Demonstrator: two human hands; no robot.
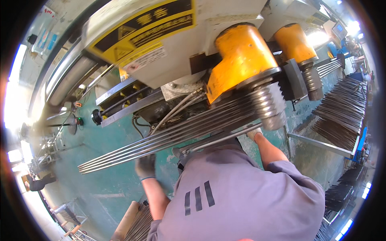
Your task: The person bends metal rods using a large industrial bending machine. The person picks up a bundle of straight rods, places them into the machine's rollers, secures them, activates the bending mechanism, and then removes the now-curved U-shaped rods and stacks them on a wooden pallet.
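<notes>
Rods [173, 138] of bare grey steel lie as a flat bundle across the middle of the view, long axis running from lower left to upper right, the far ends passing under the yellow bending head [241, 56] and against the ribbed steel roller [267, 106] of the bending machine [161, 44]. The left hand [145, 166], in a dark work glove, sits directly beneath the free lower-left stretch of the bundle, touching or just under the nearest rods; the fingers appear curled upward toward them, though whether they close round a rod cannot be told from this angle. The right hand [254, 133], in a light glove, shows only partly past the shoulder of the grey work shirt [241, 193]; it lies just below the bundle beside the roller, against a single rod that angles off under the others, and its grip cannot be made out. The bundle thus lies above and forward of both hands, the left nearer the free ends, the right nearer the clamped ends. A second yellow bending head [295, 42] stands further right, with stacks of finished rods [341, 112] well apart at the right edge and more rod stock [140, 225] beside the left forearm at the bottom.
</notes>
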